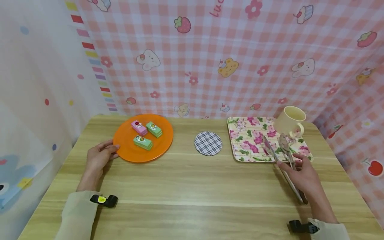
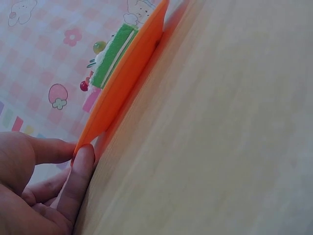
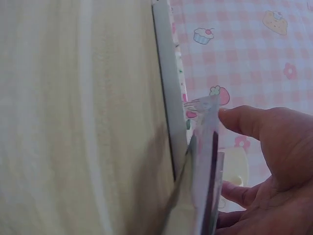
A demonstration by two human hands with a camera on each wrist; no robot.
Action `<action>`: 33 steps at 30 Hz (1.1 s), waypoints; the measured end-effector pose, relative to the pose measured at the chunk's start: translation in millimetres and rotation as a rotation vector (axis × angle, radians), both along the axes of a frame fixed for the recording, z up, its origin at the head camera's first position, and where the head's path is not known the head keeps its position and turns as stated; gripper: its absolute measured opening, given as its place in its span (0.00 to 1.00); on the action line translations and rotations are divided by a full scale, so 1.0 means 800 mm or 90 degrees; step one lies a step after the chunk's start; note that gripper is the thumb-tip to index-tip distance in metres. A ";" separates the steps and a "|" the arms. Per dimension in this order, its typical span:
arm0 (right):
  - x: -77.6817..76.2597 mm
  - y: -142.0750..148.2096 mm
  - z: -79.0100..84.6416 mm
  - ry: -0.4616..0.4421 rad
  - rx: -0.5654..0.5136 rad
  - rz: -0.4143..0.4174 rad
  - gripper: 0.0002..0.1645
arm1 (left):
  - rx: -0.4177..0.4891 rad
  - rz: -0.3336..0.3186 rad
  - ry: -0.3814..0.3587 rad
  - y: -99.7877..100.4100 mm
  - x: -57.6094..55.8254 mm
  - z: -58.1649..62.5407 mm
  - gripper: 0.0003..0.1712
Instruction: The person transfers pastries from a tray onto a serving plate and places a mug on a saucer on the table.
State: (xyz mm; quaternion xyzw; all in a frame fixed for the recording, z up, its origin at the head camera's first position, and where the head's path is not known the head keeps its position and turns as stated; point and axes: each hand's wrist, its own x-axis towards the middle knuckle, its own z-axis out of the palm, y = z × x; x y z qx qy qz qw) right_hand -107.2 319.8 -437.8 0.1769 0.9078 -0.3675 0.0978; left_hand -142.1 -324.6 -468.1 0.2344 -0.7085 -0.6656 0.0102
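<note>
My left hand [image 1: 100,156] pinches the left rim of a round orange plate [image 1: 163,143] between thumb and finger, which the left wrist view shows up close. On the plate lie a pink cake slice [image 1: 139,127] and two green cake slices [image 1: 143,142], each with small toppings. Over at the right, my right hand [image 1: 307,176] holds a pair of metal tongs [image 1: 289,181] around its arms, thumb on one side and fingers on the other. The tong tips stand apart above a flower-patterned tray [image 1: 240,126], with nothing visible between them.
A pale yellow mug [image 1: 283,121] stands at the tray's back right, its handle close to the tongs. Between plate and tray lies a round checked coaster [image 1: 208,143]. A pink checked cloth [image 1: 204,60] hangs behind the wooden table [image 1: 180,193].
</note>
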 end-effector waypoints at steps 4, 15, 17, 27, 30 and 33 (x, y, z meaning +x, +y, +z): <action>0.004 0.002 0.005 0.014 -0.010 0.007 0.63 | -0.011 0.000 -0.010 0.002 0.001 0.002 0.34; -0.005 0.020 0.023 0.135 0.007 -0.014 0.53 | -0.212 -0.009 -0.004 -0.006 0.009 0.018 0.35; -0.011 0.023 0.026 0.162 0.010 -0.035 0.50 | -0.259 -0.009 0.006 -0.006 0.012 0.023 0.34; -0.047 0.057 0.029 0.258 -0.088 0.011 0.46 | -0.360 0.005 0.129 0.019 0.022 0.057 0.29; -0.056 0.069 0.027 0.237 -0.096 0.009 0.49 | -0.371 0.033 0.181 0.035 0.023 0.066 0.26; -0.064 0.079 0.027 0.216 -0.089 0.021 0.51 | -0.389 0.031 0.229 0.049 0.023 0.074 0.26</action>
